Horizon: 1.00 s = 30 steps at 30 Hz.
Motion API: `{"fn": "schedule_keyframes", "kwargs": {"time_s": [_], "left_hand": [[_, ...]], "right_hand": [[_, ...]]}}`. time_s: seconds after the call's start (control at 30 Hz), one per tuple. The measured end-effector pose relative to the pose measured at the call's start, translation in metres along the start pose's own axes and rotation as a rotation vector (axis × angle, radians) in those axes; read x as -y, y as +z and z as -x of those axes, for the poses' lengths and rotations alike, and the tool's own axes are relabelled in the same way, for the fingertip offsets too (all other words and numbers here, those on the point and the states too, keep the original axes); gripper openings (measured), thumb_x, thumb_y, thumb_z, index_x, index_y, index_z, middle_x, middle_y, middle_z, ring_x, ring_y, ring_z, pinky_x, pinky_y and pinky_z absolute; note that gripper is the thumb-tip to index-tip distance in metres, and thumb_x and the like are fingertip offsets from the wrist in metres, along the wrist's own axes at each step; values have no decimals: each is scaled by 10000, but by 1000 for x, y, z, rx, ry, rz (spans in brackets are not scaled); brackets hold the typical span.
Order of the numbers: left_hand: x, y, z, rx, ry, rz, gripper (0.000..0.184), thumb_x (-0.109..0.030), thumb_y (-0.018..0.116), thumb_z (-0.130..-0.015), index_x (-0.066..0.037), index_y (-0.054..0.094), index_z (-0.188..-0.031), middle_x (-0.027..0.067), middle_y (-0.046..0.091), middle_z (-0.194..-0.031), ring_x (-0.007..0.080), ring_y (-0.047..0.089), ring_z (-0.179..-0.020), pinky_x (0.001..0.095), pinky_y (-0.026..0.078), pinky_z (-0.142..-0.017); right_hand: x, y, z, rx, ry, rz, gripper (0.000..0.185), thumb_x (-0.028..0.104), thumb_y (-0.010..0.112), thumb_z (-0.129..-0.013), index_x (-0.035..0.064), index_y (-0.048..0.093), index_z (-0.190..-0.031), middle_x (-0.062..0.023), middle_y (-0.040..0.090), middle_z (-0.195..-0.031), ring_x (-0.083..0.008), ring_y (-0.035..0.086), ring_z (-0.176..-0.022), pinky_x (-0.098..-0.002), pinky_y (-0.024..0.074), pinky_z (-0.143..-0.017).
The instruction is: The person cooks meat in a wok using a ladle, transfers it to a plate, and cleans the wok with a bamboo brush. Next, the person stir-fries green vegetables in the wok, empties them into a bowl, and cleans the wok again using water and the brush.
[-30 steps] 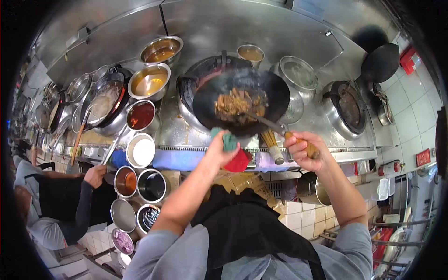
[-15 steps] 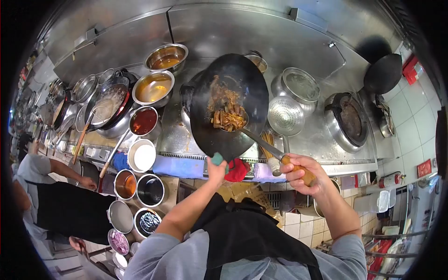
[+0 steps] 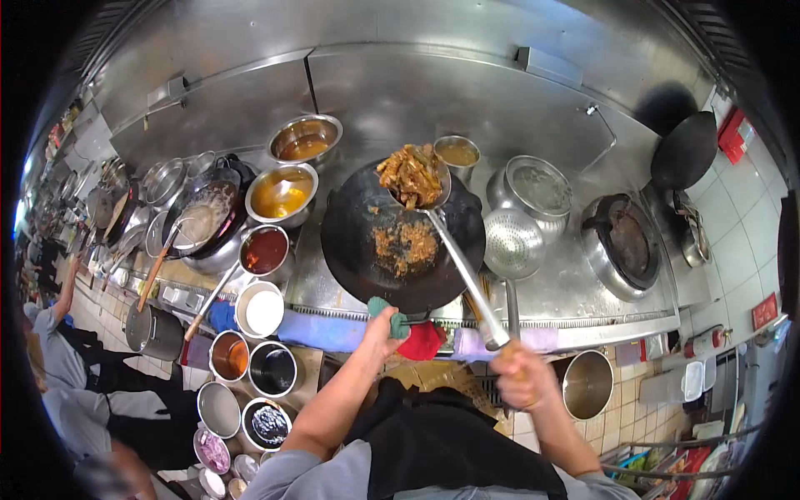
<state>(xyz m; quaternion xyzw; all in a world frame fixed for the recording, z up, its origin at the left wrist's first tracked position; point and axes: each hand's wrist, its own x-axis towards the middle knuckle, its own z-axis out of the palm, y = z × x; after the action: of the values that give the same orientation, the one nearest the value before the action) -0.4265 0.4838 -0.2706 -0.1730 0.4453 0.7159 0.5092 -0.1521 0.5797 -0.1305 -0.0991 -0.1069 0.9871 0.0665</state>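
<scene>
The left hand (image 3: 385, 328) grips a folded green cloth (image 3: 388, 317) at the rim of a round black wok (image 3: 350, 246), centre frame; the right hand (image 3: 523, 375) clenches a long-handled metal ladle (image 3: 460, 257) heaped with brown food (image 3: 412, 176)

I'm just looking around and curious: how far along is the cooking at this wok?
Cooking looks mostly done: the heaped food is browned and glossy. In hand: the right hand holds the ladle with that heap above the wok, while the left hand holds the wok's near edge with a green cloth. Left: the ladle isn't emptied, and loose bits lie in the wok.
</scene>
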Motion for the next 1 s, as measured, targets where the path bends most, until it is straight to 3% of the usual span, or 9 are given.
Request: {"fn": "schedule_keyframes", "kwargs": {"time_s": [0.13, 0.23, 0.47, 0.57, 0.7, 0.77, 0.8, 0.87, 1.0], "left_hand": [[-5, 2, -3, 33, -128, -106, 331, -287, 722, -785, -125, 522, -995, 54, 539, -866, 247, 525, -775, 455, 500, -745], [-2, -3, -19, 114, -233, -30, 204, -147, 604, -813, -67, 530, -986, 107, 573, -901, 287, 572, -861, 487, 506, -817], [16, -7, -19, 19, -114, 6, 131, -103, 542, -776, -37, 525, -888, 128, 598, -872, 275, 580, -793, 436, 528, -746], [20, -13, -27, -8, -103, 3, 112, -115, 562, -779, -69, 526, -875, 106, 580, -819, 240, 565, -773, 393, 517, -696], [15, -3, -9, -119, -52, -14, 118, -122, 592, -763, -92, 522, -854, 104, 588, -817, 238, 567, -739, 367, 500, -625], [15, -8, -8, -105, -30, -40, 127, -120, 603, -751, -95, 519, -843, 100, 583, -810, 229, 564, -737, 353, 495, -618], [13, -5, -3, -103, -42, -46, 131, -122, 605, -747, -95, 519, -843, 98, 583, -805, 229, 563, -730, 348, 496, -612], [14, -9, -5, -110, -42, -32, 150, -128, 611, -740, -88, 521, -853, 101, 587, -804, 234, 566, -705, 336, 502, -592], [12, -11, -2, -125, -51, -52, 185, -142, 619, -749, -67, 525, -890, 119, 594, -822, 244, 575, -702, 335, 515, -606]], "right_hand": [[-6, -2, -14, -158, 105, 114, 220, 209, 485, -955, 171, 467, -1171, -1, 417, -744, -51, 356, -453, -192, 305, -353], [2, -9, -24, -157, 140, 55, 181, 201, 497, -951, 135, 467, -1117, -3, 433, -746, -62, 381, -476, -213, 341, -372], [-4, -25, -20, -375, 129, 549, 123, 202, 482, -961, 120, 431, -1036, -27, 468, -782, -88, 428, -520, -250, 399, -433], [-11, -68, -22, -289, 149, 347, 209, 246, 489, -964, 116, 432, -1119, -43, 503, -824, -121, 470, -549, -260, 431, -466], [-51, -164, -18, -315, 433, 467, 435, 379, 427, -969, 90, 453, -1294, -95, 585, -1135, -262, 619, -964, -424, 505, -817], [-70, -269, -23, -7, 505, 1819, 532, 345, 492, -926, 68, 370, -1364, -102, 482, -1308, -304, 581, -1059, -472, 469, -885], [-80, -290, -34, 3, 488, 1811, 532, 345, 492, -926, 68, 370, -1364, -102, 482, -1308, -304, 581, -1059, -472, 469, -885], [-95, -316, -54, -627, 465, 1888, 641, 298, 534, -879, 70, 273, -1418, -100, 281, -1473, -339, 509, -1167, -481, 442, -929], [-90, -346, -82, -532, 616, 2179, 720, 176, 526, -850, 84, 162, -1464, -94, 116, -1537, -366, 421, -1255, -479, 425, -962]]}}
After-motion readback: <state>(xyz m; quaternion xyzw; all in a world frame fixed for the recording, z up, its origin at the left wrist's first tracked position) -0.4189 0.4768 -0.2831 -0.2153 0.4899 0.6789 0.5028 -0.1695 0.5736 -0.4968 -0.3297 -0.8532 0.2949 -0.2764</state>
